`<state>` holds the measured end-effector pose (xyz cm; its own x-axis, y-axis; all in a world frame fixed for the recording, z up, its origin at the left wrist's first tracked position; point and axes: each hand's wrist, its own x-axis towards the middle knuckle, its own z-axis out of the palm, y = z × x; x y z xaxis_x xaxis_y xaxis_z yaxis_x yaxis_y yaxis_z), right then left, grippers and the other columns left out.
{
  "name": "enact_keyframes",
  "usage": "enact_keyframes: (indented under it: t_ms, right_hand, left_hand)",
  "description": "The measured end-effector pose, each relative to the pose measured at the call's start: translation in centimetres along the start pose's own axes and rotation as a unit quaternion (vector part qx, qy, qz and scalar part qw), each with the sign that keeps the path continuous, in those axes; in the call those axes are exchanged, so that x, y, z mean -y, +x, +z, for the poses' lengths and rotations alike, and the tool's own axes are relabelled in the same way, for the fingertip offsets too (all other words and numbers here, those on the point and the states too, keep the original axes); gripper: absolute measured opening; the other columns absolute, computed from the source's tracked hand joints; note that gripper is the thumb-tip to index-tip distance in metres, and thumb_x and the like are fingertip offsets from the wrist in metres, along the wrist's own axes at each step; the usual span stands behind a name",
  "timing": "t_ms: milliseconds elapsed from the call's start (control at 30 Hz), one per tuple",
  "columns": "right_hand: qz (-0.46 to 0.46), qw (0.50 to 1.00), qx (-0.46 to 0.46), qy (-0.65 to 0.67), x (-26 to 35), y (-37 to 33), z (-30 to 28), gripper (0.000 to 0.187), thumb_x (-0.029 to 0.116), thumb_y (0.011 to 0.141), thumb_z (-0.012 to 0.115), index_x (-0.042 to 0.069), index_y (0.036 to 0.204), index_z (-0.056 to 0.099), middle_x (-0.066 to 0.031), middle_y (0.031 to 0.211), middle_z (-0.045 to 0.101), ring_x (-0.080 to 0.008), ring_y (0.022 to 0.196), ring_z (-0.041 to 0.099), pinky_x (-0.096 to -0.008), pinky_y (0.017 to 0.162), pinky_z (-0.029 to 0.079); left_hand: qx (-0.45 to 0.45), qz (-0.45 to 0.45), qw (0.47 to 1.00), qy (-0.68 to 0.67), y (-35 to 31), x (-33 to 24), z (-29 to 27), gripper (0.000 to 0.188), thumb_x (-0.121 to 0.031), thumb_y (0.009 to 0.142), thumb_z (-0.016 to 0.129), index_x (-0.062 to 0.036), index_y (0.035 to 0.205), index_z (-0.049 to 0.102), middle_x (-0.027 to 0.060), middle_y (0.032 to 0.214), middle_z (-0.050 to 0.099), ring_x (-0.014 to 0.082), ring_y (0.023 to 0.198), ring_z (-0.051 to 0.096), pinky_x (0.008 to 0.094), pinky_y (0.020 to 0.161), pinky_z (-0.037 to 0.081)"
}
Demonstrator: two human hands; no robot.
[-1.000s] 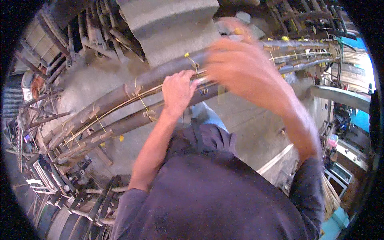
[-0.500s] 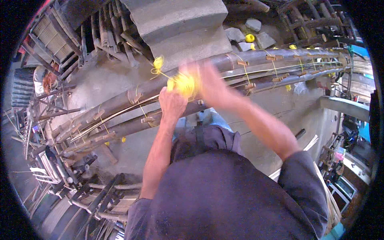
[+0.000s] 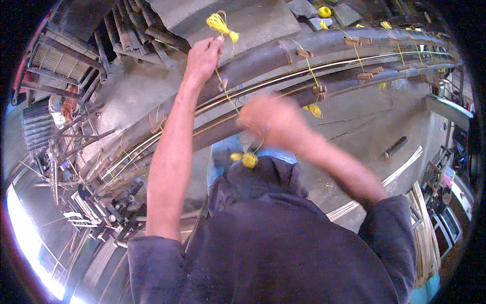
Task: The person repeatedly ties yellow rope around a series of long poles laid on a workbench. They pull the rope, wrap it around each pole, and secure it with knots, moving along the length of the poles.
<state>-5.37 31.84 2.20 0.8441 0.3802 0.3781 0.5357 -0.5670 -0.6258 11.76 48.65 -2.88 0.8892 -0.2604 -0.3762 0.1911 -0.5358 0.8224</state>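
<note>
We record the left hand (image 3: 201, 63) closed, thumb against fingers, pinching yellow cord just beneath its looped bundle (image 3: 223, 25); the right hand (image 3: 271, 119) is motion-blurred, and we cannot tell what it grips. The bundle sits above the far dark pole (image 3: 260, 63), in front of the concrete steps (image 3: 243, 23); its cord runs down across that pole toward the right hand. Surveying from the left, we note a corrugated sheet (image 3: 38, 126), then a stack of dark poles (image 3: 126, 30) leaning behind the work. The left forearm crosses the poles and hides a stretch of them. Between the far pole and the near pole (image 3: 215, 130) lie long pale strips (image 3: 200, 110). A second yellow bundle (image 3: 248, 159) hangs below the right hand, which covers part of the near pole. Further right, we see wooden pegs (image 3: 304, 52) beside the poles with cord ties spanning the gap, and a small yellow bundle (image 3: 315, 110) hanging by the near pole. Behind, a yellow ball (image 3: 324, 11) rests among grey blocks (image 3: 347, 15). On the floor at right lie a short dark piece (image 3: 396, 147) and pale sticks (image 3: 405, 167).
</note>
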Motion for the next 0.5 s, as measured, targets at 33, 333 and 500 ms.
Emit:
enact_keyframes:
  t_ms: [33,333,500]
  right_hand:
    - [0.085,0.995,0.034,-0.034,-1.9,2.3,-2.4,0.022,0.029,0.084,0.058,0.008,0.082,0.065,-0.0144,0.08,0.064,-0.0346,0.079,0.064,-0.044,0.071,0.053]
    - [0.37,0.923,0.034,-0.105,3.2,3.2,-7.7,0.031,0.03,0.091,0.061,0.001,0.084,0.069,-0.0143,0.075,0.067,-0.0261,0.071,0.065,-0.0378,0.066,0.049]
    - [0.467,0.879,0.003,0.098,12.8,-0.3,7.3,0.028,0.026,0.096,0.053,0.002,0.089,0.067,-0.0077,0.066,0.062,-0.0148,0.059,0.058,-0.0359,0.057,0.047]
  left_hand:
    - [0.008,0.012,0.994,0.108,-0.6,-1.5,-1.1,0.041,-0.04,0.095,0.05,-0.0017,0.093,0.065,0.0089,0.079,0.066,0.0175,0.068,0.061,0.034,0.065,0.047]
    - [-0.134,0.162,0.975,0.077,-13.5,6.8,-19.5,0.029,-0.026,0.098,0.054,-0.0029,0.111,0.065,0.0075,0.104,0.069,0.0159,0.101,0.062,0.0297,0.091,0.046]
    - [-0.209,0.111,0.971,-0.035,-20.0,12.1,-25.3,0.02,-0.02,0.097,0.057,-0.0027,0.102,0.066,0.0033,0.098,0.067,0.0108,0.095,0.061,0.0277,0.087,0.046]
